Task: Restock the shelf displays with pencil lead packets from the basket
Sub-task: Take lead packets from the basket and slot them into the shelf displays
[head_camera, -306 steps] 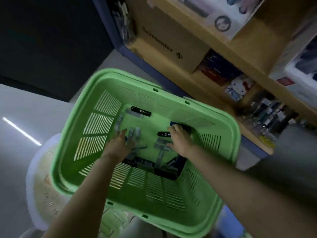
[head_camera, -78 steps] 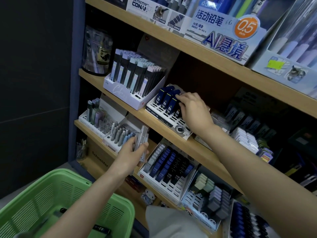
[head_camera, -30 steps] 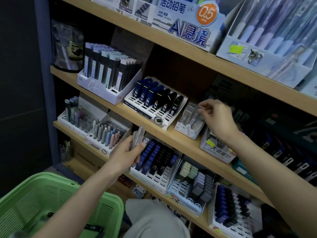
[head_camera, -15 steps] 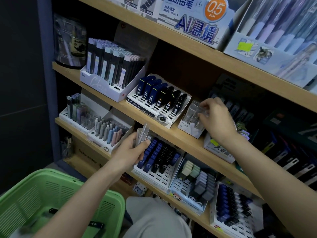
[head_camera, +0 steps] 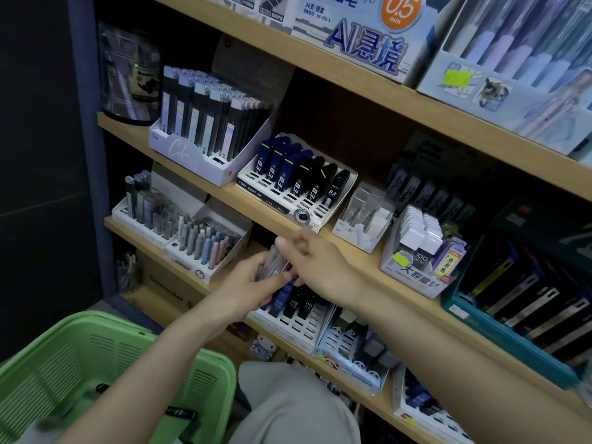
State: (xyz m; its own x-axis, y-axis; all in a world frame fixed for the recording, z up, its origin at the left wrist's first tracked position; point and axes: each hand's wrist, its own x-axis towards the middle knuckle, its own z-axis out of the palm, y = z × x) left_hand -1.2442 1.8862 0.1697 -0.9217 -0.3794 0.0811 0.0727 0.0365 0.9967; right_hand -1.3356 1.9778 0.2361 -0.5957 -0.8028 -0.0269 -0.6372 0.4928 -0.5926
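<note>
Just below the middle shelf [head_camera: 224, 195], the lead packets [head_camera: 271, 265] are sitting bunched in the left hand [head_camera: 243, 291], fingers curling round them. The right hand [head_camera: 320, 267] is pinching one by its top. They're looking light, stiff and kinda slick, so I'm guessing narrow edges are safest. The basket [head_camera: 128, 334] is waiting lower left.

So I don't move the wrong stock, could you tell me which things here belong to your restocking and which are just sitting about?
In use: clear packets in the left hand; right hand at them; green basket; clear display box.
Just sitting: pastel pens; jar; pen box.
</note>
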